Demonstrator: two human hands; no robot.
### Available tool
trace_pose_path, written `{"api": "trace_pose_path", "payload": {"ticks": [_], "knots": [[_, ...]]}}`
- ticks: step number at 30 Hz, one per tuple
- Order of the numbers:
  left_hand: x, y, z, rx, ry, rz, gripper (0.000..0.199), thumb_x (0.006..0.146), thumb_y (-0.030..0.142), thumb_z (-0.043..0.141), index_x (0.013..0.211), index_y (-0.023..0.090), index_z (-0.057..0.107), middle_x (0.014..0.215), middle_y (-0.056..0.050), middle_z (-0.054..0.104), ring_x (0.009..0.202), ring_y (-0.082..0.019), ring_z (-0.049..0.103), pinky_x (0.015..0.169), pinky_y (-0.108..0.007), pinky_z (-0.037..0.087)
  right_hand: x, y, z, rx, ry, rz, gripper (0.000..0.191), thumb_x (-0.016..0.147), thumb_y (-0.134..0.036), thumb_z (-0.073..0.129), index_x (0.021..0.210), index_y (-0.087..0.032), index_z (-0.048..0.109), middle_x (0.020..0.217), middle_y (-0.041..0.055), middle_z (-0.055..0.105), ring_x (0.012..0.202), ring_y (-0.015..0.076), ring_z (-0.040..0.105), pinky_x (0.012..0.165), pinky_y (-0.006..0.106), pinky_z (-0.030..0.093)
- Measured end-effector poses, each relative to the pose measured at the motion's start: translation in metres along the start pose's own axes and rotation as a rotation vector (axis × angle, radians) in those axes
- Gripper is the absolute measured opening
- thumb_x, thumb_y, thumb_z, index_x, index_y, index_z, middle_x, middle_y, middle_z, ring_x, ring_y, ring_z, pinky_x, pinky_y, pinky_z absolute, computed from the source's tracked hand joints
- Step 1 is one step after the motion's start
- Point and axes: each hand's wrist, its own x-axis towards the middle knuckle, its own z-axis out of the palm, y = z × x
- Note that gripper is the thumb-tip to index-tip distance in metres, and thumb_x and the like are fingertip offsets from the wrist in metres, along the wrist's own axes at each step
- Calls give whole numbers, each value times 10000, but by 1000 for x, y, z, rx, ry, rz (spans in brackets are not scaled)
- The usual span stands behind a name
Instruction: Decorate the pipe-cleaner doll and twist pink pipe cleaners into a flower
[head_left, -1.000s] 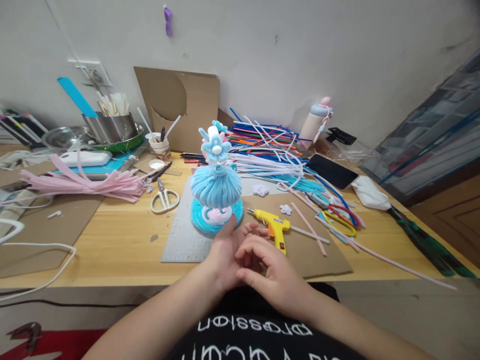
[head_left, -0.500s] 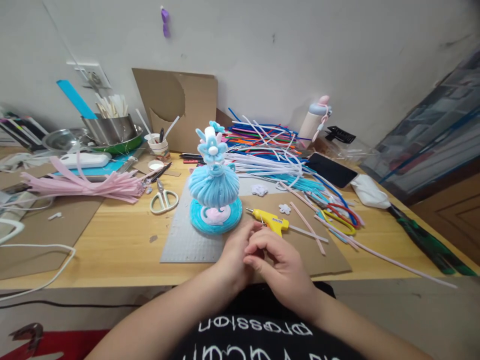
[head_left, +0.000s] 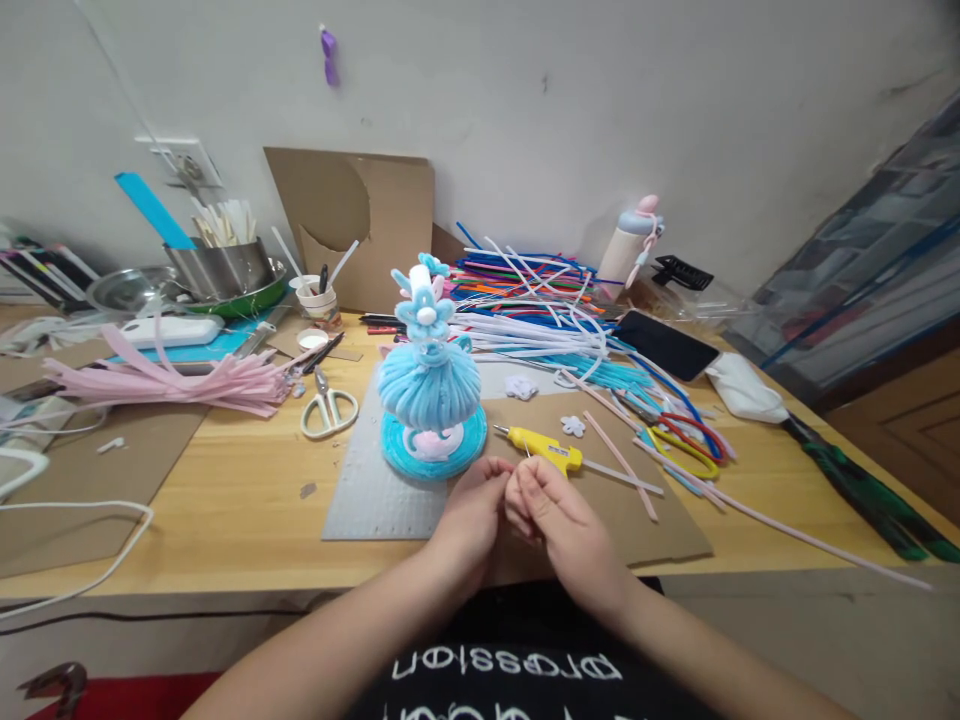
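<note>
My left hand (head_left: 474, 512) and my right hand (head_left: 561, 515) meet at the table's front edge, fingers curled and touching. The right thumb presses against its fingers; whatever lies between the hands is hidden. Just beyond them a yellow glue gun (head_left: 541, 446) lies on brown cardboard, its nozzle pointing left and a glue stick out of its back. To the left stands a light blue pipe-cleaner piece (head_left: 430, 388) with a puffed skirt and flowers on top, over a round blue base (head_left: 394, 458). A small white flower (head_left: 573, 426) lies behind the glue gun.
White-handled scissors (head_left: 328, 412) lie left of the grey mat (head_left: 352, 510). Pink pipe cleaners (head_left: 172, 380) sit farther left, and a many-coloured pile (head_left: 525, 290) is at the back. A phone (head_left: 666, 344), yellow-handled pliers (head_left: 682, 460) and a bottle (head_left: 626, 245) are at right.
The right hand's fingers have closed in from a looser curl and now press together against the left hand. The whole view has shifted slightly; the things on the table stay put.
</note>
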Motion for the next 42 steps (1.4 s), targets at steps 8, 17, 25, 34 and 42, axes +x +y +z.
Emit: {"api": "trace_pose_path", "payload": {"ticks": [8, 17, 25, 34, 42], "knots": [[-12, 43, -42, 290, -171, 1, 137, 695, 276, 623, 708, 158, 556, 681, -20, 590, 653, -134, 512, 649, -273, 364, 31, 0, -2, 603, 141, 355, 400, 809, -396, 618, 635, -185, 326, 551, -85, 284, 428, 31, 167, 372, 135, 123], [-10, 45, -64, 322, -212, -53, 261, 689, 395, 675, 717, 146, 600, 721, -42, 628, 686, -146, 547, 655, -271, 387, 23, -15, -3, 835, 256, 274, 211, 740, -200, 716, 731, -154, 510, 731, -17, 418, 616, 60, 406, 484, 126, 363], [-48, 22, -60, 262, -3, 55, 148, 738, 299, 640, 745, 154, 615, 748, -37, 609, 739, -158, 538, 728, -280, 392, 0, -12, -24, 802, 84, 308, 274, 692, -239, 774, 693, -151, 514, 667, -39, 422, 587, 43, 420, 475, 105, 362], [-53, 13, -44, 299, -39, 159, 139, 772, 302, 617, 740, 167, 624, 740, -30, 611, 740, -155, 539, 728, -276, 391, -7, -3, -29, 607, 82, 387, 252, 667, -256, 795, 719, -138, 579, 693, -18, 572, 604, 52, 558, 491, 112, 414], [-54, 33, -26, 269, 22, 322, 98, 732, 257, 664, 772, 177, 623, 771, -20, 625, 782, -164, 571, 758, -288, 435, 1, 1, 2, 700, -9, 413, 210, 692, -213, 773, 763, -145, 587, 681, -25, 604, 588, 53, 599, 527, 118, 469]]}}
